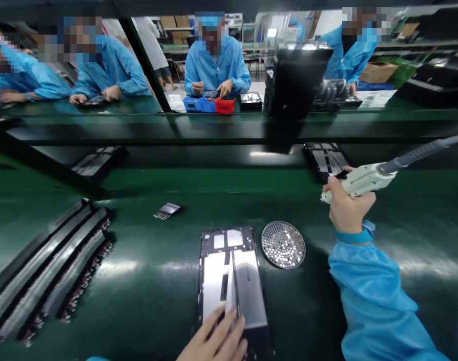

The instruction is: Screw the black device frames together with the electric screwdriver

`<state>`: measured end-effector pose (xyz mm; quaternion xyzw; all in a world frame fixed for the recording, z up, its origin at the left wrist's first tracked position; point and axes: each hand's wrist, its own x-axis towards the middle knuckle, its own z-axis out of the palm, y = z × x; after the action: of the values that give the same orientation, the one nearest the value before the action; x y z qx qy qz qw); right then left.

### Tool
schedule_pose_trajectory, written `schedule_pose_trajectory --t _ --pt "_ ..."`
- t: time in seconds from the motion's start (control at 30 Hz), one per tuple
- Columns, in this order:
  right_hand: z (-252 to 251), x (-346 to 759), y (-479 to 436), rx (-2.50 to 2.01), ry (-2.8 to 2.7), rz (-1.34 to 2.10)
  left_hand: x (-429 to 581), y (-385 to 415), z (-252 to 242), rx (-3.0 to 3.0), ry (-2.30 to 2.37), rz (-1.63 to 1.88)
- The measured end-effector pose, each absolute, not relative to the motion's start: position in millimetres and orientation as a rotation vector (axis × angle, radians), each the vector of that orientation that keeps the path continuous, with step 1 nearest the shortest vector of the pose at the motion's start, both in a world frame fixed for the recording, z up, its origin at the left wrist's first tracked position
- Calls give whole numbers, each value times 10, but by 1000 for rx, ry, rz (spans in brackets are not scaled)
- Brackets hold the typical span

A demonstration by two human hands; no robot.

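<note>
An open tablet-like device (234, 281) with silver battery panels and a black frame lies on the green bench in front of me. My left hand (217, 336) rests on its lower part with fingers stretched out. My right hand (347, 205) is wrapped round a pale electric screwdriver (368, 179), whose grey cable runs off to the upper right. The fingers of that hand are close to a second open device (326, 159) on the belt; whether they touch it I cannot tell. Beside the near device sits a round perforated metal plate (283, 244) with shiny small pieces in its holes.
Rows of dark strips with wire ends (52, 271) lie at the left. A small wired piece (168, 210) is near the bench's middle. Another device (99, 161) sits on the belt (214, 156) behind a slanted post (44, 165). Co-workers in blue sit across.
</note>
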<state>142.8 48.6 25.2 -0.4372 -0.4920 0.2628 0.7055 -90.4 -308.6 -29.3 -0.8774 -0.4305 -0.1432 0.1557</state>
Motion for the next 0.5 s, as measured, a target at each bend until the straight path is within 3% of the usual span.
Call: schedule_pose_trajectory --t 0.2,0.37,0.5 --pt "201 1473 514 -957 -1093 622 -1397 -1458 -68 -2251 -1956 125" --pt "187 1515 490 -911 -1189 734 -1979 -117 65 -2199 -2078 116" --pt "243 1571 478 -992 -1284 773 -2052 -23 17 -2163 -2136 69"
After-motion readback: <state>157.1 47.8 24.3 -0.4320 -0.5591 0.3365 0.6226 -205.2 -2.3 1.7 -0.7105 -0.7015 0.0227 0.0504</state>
